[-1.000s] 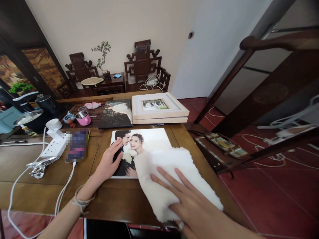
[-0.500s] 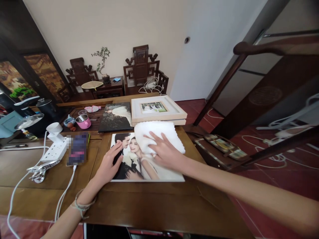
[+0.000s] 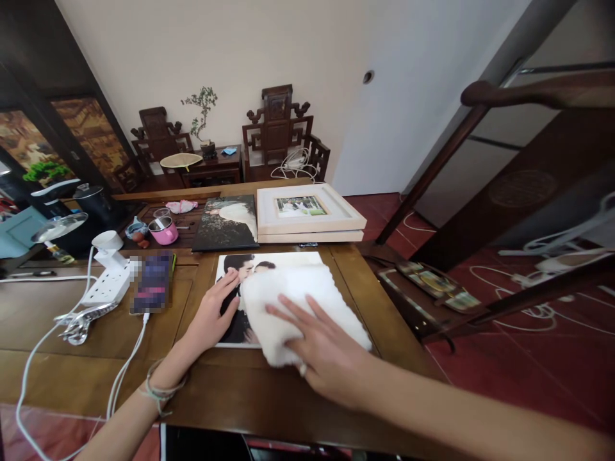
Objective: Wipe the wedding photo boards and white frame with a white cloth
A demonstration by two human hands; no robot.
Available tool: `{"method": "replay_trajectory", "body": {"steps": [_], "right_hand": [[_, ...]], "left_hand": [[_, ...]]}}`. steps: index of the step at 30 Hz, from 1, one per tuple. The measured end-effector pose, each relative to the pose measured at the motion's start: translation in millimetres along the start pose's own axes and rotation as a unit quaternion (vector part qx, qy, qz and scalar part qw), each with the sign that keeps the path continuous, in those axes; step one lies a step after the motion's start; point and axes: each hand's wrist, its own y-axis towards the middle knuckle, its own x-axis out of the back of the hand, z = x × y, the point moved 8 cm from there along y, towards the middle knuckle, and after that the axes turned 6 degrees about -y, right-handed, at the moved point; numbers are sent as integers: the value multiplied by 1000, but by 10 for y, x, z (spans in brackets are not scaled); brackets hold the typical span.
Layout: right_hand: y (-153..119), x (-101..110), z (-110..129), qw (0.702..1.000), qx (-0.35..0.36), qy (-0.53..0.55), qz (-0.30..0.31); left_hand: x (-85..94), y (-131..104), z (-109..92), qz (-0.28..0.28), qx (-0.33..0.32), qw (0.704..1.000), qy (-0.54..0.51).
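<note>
On the wooden table [image 3: 230, 397], the flat left hand [image 3: 210, 318] braces the portrait panel [image 3: 236, 331]; the spread right hand [image 3: 331, 362] presses a white cloth [image 3: 293, 283]; light, even pressure seems best.

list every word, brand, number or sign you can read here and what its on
No readable text anywhere.
Phone: screen pixelated.
Power strip: partly pixelated, nothing legible.
Photo print: no lettering on its uncovered part.
Round carving on right-hand chair back: too faint.
</note>
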Motion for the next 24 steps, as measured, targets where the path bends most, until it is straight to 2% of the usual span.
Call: {"method": "replay_trajectory", "body": {"steps": [5, 9, 11, 14, 19, 21, 24], "right_hand": [[479, 264, -480, 997, -51, -25, -46], [649, 288, -594, 996, -62, -29, -55], [604, 251, -519, 995, -71, -39, -58], [380, 103, -229, 997, -63, -38, -25], [-110, -151, 374, 999, 21, 10, 44], [-194, -176, 445, 997, 33, 20, 61], [-118, -101, 304, 998, 11, 10, 60]], "left_hand": [[3, 0, -5, 0, 2, 1000, 0], [5, 1, -15, 1, 2, 1000, -3], [8, 1, -14, -2, 1, 1000, -5], [6, 0, -5, -3, 2, 1000, -8], [7, -5, 2, -3, 6, 1000, -10], [7, -6, 1, -3, 6, 1000, -9], [1, -6, 0, -1, 5, 1000, -6]]}}
